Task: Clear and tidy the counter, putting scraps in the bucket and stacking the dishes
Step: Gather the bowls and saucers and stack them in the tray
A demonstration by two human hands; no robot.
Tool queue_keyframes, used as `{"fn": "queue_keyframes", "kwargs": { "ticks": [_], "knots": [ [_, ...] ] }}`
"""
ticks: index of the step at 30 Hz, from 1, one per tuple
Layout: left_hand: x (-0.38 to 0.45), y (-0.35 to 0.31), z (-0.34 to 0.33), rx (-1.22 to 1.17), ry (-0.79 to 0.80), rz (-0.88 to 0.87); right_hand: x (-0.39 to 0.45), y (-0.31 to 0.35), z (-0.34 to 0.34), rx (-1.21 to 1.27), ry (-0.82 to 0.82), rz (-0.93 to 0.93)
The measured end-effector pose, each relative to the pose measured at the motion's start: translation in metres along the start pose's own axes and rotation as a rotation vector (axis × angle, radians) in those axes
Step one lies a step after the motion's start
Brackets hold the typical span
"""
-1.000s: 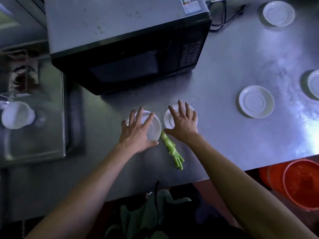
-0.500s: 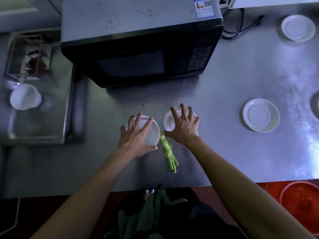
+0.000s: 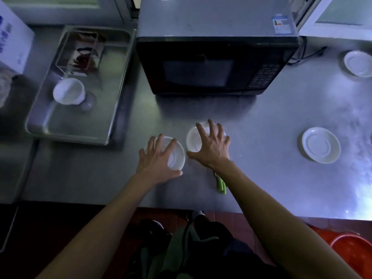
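Left hand: our left hand (image 3: 156, 158) lies with fingers spread wide over a small white dish (image 3: 175, 156), covering most of its left part; the thumb rests on the counter (image 3: 261, 178) at the near edge of the dish. We cannot tell if the fingertips grip the rim.

Right hand: our right hand (image 3: 211, 144) is spread wide over a second small white dish (image 3: 193, 138), just beside the first one. The thumb is at the near-left rim. We cannot tell if it grips.

Scrap: a green vegetable piece (image 3: 221, 186) lies on the counter near its front edge, partly hidden under our right forearm.

Other dishes: one white saucer (image 3: 321, 144) stands well apart on the right, another saucer (image 3: 358, 63) is at the far right.

Bucket: an orange-red bucket (image 3: 350, 248) is on the floor, below the counter's right front corner.

Microwave: a black microwave (image 3: 217, 65) stands behind the two dishes.

Tray: a metal tray (image 3: 112, 97) on the left holds a white cup (image 3: 68, 91).
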State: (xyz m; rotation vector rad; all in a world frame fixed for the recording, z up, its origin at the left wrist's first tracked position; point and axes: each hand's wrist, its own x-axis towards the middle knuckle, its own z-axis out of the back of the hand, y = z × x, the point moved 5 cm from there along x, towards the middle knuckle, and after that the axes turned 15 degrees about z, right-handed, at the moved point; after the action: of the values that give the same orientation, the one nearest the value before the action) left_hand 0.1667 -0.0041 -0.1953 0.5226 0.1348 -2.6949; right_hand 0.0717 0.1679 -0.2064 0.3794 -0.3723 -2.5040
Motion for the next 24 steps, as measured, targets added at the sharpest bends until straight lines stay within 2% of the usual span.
{"fn": "queue_keyframes", "kwargs": {
  "ticks": [2,4,6,14,24],
  "knots": [
    [-0.022,0.047,-0.003,-0.055,0.009,0.061,-0.004,0.049,-0.007,-0.043,0.007,0.084],
    [-0.026,0.055,-0.008,-0.066,0.042,0.066,-0.008,0.053,-0.005,-0.037,0.012,0.056],
    [-0.047,0.092,-0.008,-0.101,0.055,0.103,-0.014,0.09,-0.012,-0.061,0.024,0.092],
    [-0.094,0.219,0.009,-0.197,-0.06,0.22,-0.012,0.213,-0.034,-0.121,-0.01,0.216],
    [-0.085,0.285,0.019,-0.254,-0.099,0.314,0.019,0.285,-0.037,-0.107,-0.02,0.332]
  ]
}}
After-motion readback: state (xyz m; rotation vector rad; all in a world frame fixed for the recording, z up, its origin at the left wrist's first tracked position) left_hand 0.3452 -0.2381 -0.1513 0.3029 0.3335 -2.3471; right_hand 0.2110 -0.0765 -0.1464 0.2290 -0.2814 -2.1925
